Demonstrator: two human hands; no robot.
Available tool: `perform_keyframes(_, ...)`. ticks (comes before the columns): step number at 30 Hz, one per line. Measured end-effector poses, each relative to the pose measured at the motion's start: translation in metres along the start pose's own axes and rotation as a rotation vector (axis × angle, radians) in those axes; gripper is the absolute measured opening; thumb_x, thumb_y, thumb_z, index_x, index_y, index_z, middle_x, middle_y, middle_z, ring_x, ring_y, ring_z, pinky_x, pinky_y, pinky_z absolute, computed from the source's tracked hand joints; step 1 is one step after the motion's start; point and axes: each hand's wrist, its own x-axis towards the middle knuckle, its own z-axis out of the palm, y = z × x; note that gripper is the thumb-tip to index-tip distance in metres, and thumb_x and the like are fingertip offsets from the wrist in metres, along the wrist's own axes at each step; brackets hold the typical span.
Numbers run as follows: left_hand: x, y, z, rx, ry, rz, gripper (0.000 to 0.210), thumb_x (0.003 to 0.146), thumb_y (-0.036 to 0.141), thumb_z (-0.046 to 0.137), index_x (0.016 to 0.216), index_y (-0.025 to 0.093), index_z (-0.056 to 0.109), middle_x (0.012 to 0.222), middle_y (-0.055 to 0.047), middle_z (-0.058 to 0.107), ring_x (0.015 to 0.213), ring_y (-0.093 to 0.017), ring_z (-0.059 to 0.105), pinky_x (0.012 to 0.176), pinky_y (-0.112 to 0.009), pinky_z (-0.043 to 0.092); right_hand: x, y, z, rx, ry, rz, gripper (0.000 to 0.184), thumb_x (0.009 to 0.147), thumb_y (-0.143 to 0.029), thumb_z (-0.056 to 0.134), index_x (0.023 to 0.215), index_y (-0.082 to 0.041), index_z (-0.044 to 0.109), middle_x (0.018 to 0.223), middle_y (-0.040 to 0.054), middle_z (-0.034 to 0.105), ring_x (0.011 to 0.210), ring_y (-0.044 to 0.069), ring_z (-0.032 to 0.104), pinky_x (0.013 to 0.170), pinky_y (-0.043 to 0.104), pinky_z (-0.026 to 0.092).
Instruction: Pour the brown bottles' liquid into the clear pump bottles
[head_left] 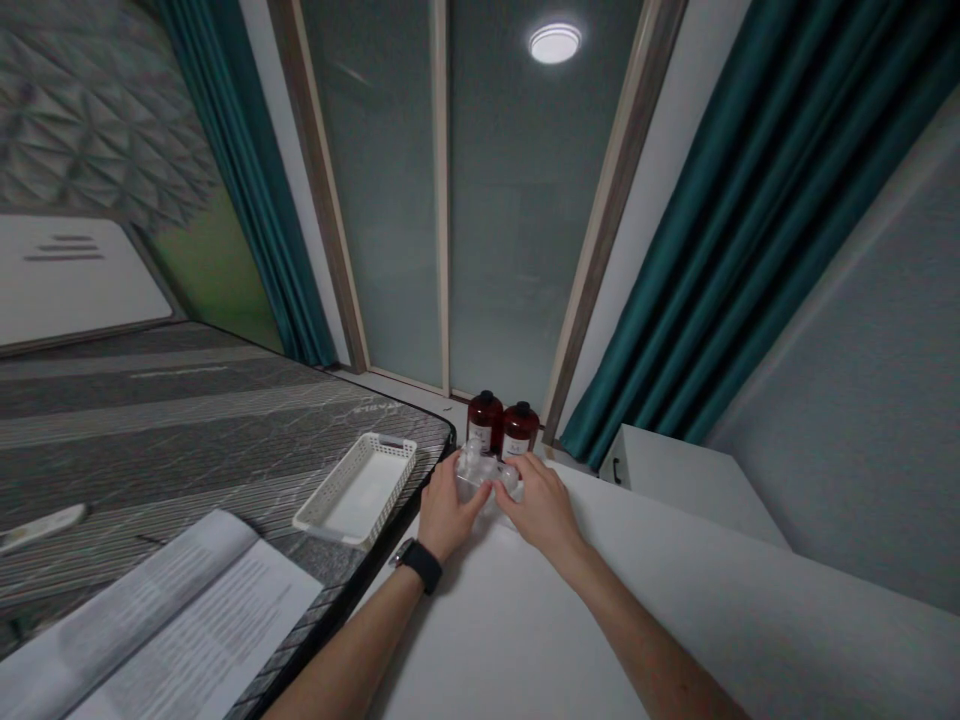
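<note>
Near the far end of a white tabletop [517, 620], both hands meet around some clear plastic pieces [480, 474], which look like small rounded containers; their exact kind is too small to make out. My left hand [447, 512], with a dark watch [421, 566] on its wrist, grips them from the left. From the right, my right hand [543, 506] closes on them with thumb and fingers. The two thumbs almost meet at the near side. Just behind the plastic stand two dark red bottles with black caps, the left bottle [484, 420] and the right bottle [520, 428], both labelled.
On the grey striped mattress [225, 430] to the left lie a white perforated basket [405, 462], an open booklet [217, 620] and a white, elongated object [45, 526]. A white cabinet [690, 485] stands at right, below teal curtains [720, 230]. Glass doors [525, 220] rise behind.
</note>
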Motion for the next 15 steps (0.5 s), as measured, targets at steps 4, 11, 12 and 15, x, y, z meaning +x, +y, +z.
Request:
perform_keyframes(4,0.001,0.001,-0.001,0.0,-0.021,-0.003,0.056,0.086,0.04,0.063,0.134,0.018,0.043,0.13,-0.014,0.058,0.122,-0.03,0.054,0.1,-0.045,0.042,-0.003,0.001,0.0,0.008,0.002,-0.018,0.028,0.083,-0.02,0.058,0.11,-0.018,0.064,0.107,0.0101,0.069,0.097,0.027,0.065,0.087,0.04,0.049)
perform_keyframes(11,0.001,0.0,0.001,0.013,-0.027,-0.014,0.053,0.086,0.042,0.062,0.132,0.021,0.044,0.128,-0.012,0.06,0.12,-0.03,0.057,0.097,-0.045,0.042,-0.009,0.018,-0.003,0.149,-0.048,-0.1,0.036,0.086,-0.025,0.061,0.123,-0.021,0.059,0.115,0.0096,0.066,0.104,0.026,0.062,0.092,0.042,0.048)
perform_keyframes(12,0.001,0.0,0.001,0.014,-0.03,-0.016,0.053,0.086,0.042,0.062,0.132,0.021,0.044,0.128,-0.012,0.06,0.119,-0.03,0.057,0.097,-0.045,0.042,-0.009,0.021,-0.003,0.175,-0.061,-0.12,0.039,0.086,-0.022,0.061,0.125,-0.022,0.058,0.117,0.0095,0.066,0.106,0.026,0.061,0.093,0.042,0.047)
perform_keyframes(15,0.001,-0.001,0.002,0.014,-0.033,-0.021,0.054,0.085,0.042,0.062,0.132,0.021,0.044,0.128,-0.012,0.06,0.118,-0.03,0.057,0.097,-0.046,0.041,-0.008,0.029,-0.002,0.217,-0.08,-0.141,0.039,0.086,-0.014,0.056,0.124,-0.022,0.058,0.115,0.0087,0.066,0.104,0.025,0.06,0.094,0.043,0.047)
